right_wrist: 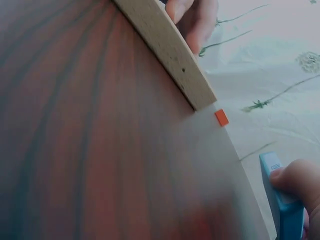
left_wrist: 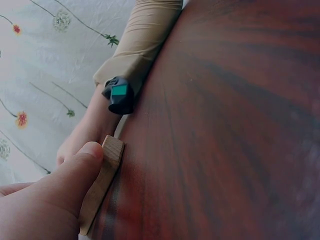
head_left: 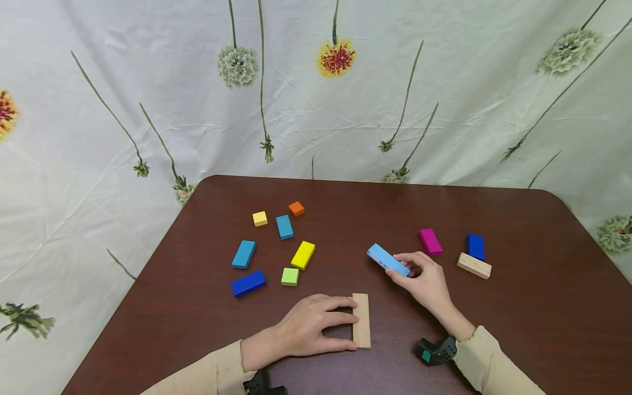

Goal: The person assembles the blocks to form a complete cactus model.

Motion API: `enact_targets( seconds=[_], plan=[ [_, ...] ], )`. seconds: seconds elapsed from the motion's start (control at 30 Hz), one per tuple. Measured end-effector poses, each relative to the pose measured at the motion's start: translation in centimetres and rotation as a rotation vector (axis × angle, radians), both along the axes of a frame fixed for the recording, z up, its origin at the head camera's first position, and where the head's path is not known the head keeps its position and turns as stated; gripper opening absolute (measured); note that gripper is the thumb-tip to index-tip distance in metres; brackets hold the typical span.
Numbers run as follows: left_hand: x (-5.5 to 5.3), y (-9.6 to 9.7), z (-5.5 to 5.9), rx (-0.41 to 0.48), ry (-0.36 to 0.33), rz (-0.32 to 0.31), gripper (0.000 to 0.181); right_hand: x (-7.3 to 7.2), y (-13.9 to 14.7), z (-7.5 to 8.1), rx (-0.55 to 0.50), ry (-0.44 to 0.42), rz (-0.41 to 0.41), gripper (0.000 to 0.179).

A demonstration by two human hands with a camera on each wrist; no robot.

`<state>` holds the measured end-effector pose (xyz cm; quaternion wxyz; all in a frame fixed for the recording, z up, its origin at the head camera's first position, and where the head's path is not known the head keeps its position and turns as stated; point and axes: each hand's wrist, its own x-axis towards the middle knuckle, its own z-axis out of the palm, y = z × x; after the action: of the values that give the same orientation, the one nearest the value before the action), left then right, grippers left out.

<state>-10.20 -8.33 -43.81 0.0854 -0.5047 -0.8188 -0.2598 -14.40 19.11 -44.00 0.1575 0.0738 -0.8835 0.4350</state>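
A floral cloth (head_left: 163, 71) hangs behind the brown table (head_left: 197, 329). Leftmost on the table lie a teal block (head_left: 244, 254) and, nearer the person, a dark blue block (head_left: 249, 283), the two apart. Beyond them sits a pale yellow cube (head_left: 260, 219); to its right come a second teal block (head_left: 285, 226) and, farther back, an orange block (head_left: 296, 208). Nearer, a lime block (head_left: 289, 276) lies just in front of a slanted yellow block (head_left: 303, 255); whether they touch is hard to tell. The left hand (head_left: 316, 323) reaches in palm down from a beige sleeve (head_left: 212, 367), fingers spread and nearly straight, their tips and the thumb touching the left side of a wooden plank (head_left: 361, 321). The plank lies lengthwise away from the person, near the table's front. Farther back and to the right, the right hand (head_left: 427, 282) pinches the near right end of a light blue block (head_left: 388, 259) between thumb and fingers; the block slants up and left from the grip. A dark device (head_left: 435, 351) sits at that wrist. Past the hand lies a magenta block (head_left: 430, 241), then a wooden block (head_left: 474, 265) just in front of a blue block (head_left: 475, 247).
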Motion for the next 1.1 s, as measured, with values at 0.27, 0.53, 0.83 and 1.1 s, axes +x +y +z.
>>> enact_targets(
  seconds=[0.27, 0.53, 0.83, 1.1],
  plan=[
    [-0.1, 0.0, -0.1, 0.007, 0.012, -0.002, 0.038, -0.6, -1.7, 0.0, 0.023, -0.008, -0.004, 0.029],
    [-0.1, 0.0, -0.1, 0.016, 0.023, -0.005, 0.037, -1.1, -2.8, 0.2, 0.065, -0.043, -0.056, 0.029],
    [-0.1, 0.0, -0.1, 0.008, 0.004, -0.005, 0.038, -1.2, -3.4, 0.3, 0.156, -0.065, -0.062, 0.034],
    [-0.1, 0.0, -0.1, 0.010, 0.022, -0.006, 0.038, -1.0, -3.6, 0.6, 0.177, -0.053, -0.029, 0.042]
  ],
)
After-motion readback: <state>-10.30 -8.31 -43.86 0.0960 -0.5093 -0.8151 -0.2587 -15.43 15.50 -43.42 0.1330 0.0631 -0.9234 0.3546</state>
